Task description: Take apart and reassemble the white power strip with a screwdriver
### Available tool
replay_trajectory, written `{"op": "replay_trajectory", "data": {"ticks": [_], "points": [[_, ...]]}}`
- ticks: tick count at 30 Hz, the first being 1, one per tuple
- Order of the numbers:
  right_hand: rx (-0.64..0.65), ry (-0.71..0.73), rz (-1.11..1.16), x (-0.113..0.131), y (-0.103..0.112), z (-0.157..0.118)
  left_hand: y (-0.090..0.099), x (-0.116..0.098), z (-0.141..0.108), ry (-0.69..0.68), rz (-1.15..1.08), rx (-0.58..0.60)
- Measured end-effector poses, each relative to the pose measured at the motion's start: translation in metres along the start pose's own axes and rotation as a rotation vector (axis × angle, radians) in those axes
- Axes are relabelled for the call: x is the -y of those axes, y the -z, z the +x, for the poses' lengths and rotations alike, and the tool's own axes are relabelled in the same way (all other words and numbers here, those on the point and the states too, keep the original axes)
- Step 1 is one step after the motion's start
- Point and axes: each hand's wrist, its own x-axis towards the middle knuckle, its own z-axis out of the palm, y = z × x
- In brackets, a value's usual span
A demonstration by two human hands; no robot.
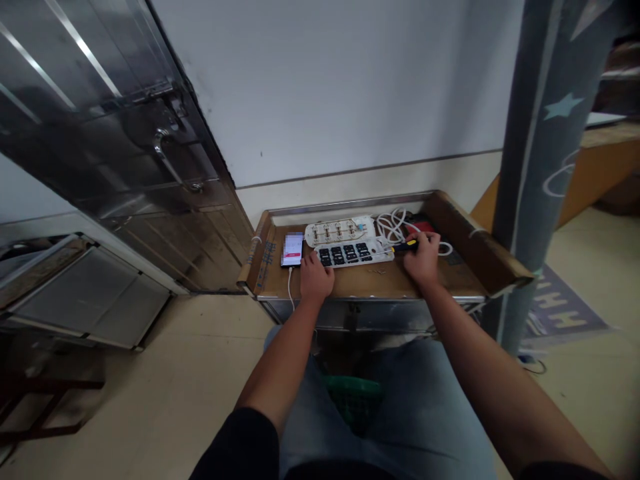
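Note:
My right hand (423, 257) is closed round the yellow and black handle of a screwdriver (405, 246), whose shaft points left over a white strip part with black sockets (351, 253). At the left end of that part rests my left hand (316, 275), its fingers bent and close together on the edge. Behind it lies an opened white casing (340, 231) with metal contacts and wires showing. A white cable (393, 225) is coiled at the right. Small pieces (377, 271) lie on the board in front.
A phone (292, 250) with a white lead lies left of my left hand. Raised brown side flaps (483, 247) edge the work table (360, 287). Something red (421, 227) sits behind my right hand. A metal door stands at the left, a grey pillar (545, 153) at the right.

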Motion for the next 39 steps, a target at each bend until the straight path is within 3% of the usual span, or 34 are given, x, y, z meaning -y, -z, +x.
{"op": "replay_trajectory", "data": {"ticks": [10,30,39], "points": [[-0.013,-0.058,-0.031,0.0023,0.0008,0.0003,-0.0021,0.0014,0.0008,-0.012,0.0,-0.003],[0.072,-0.034,-0.127,0.0095,0.0,0.0,-0.004,0.0026,0.0014,-0.007,-0.003,-0.006],[0.039,-0.044,-0.087,0.0047,-0.0015,-0.0002,-0.0025,0.0019,0.0006,-0.005,0.004,-0.004]]}}
